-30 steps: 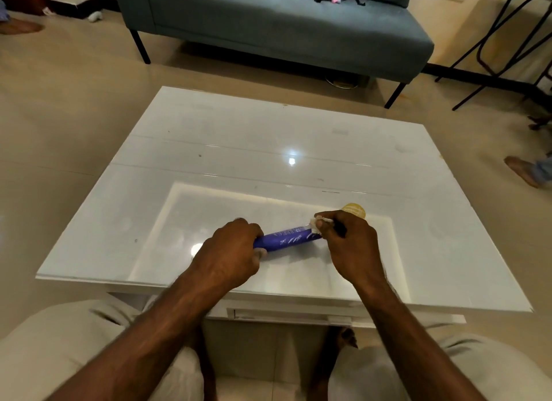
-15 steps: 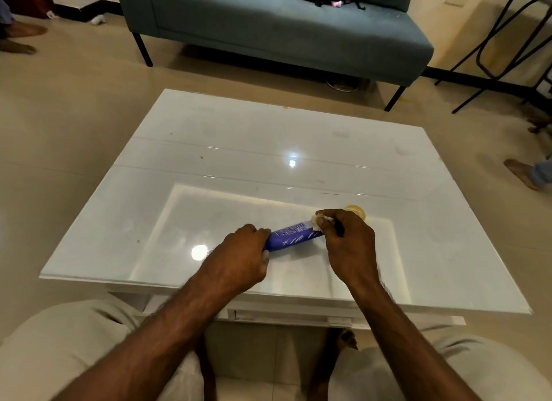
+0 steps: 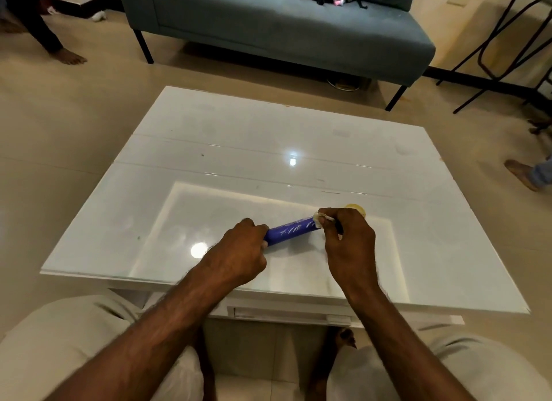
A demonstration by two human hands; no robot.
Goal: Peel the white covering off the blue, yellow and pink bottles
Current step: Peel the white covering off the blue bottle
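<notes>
Blue bottle [image 3: 288, 230] on its side, low over the near middle of the white glass-topped table [image 3: 209, 149], right end angled a little away from the person, and both hands are on it. Whether it touches the glass, I cannot tell. Its body is a glossy deep blue, with white lettering running along its length, too blurred to read.

Over on the left, the left hand [image 3: 239, 251] is curled tight round the bottle's left end, knuckles up, forearm coming in from the lower left. That end is buried inside the fist. Moving along, the bare blue middle shows between the two hands.

At the right end, a ragged scrap of white covering [image 3: 317, 221] bunches against the bottle. The right hand [image 3: 349, 245] pinches it between thumb and forefinger, other fingers folded in, back of the hand facing up. Just behind that hand a yellow object [image 3: 355, 208] peeks out, only its rounded top in sight.
</notes>
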